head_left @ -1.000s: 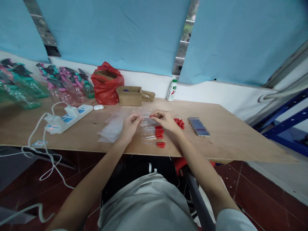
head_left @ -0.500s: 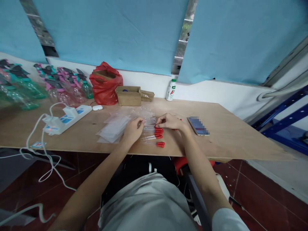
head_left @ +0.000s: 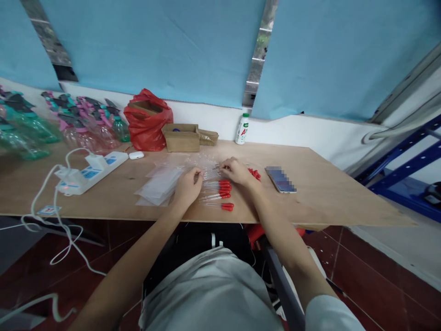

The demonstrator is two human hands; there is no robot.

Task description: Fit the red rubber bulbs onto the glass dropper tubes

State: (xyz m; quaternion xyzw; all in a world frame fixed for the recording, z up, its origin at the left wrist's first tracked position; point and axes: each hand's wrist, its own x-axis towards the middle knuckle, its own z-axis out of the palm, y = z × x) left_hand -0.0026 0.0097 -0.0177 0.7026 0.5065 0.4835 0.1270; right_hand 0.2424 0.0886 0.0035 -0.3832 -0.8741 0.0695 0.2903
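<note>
My left hand (head_left: 187,186) rests on the wooden table (head_left: 327,197), its thumb and forefinger pinched at the left ends of a pile of clear glass tubes (head_left: 211,171). My right hand (head_left: 237,171) lies fingers-down on the right end of the same pile; its grip is hidden. Just in front of both hands lie several finished droppers with red bulbs (head_left: 220,193), side by side. A small heap of loose red bulbs (head_left: 255,174) sits right of my right hand.
A stack of clear plastic bags (head_left: 159,185) lies left of my left hand. A phone (head_left: 280,179) lies to the right. Behind are a cardboard box (head_left: 180,137), a red bag (head_left: 146,120), a white bottle (head_left: 242,129), a power strip (head_left: 88,168) and spray bottles (head_left: 86,122).
My right hand set a finished dropper down in the row, then moved back up onto the glass tube pile. My left hand stayed beside the tubes. The camera shifted slightly.
</note>
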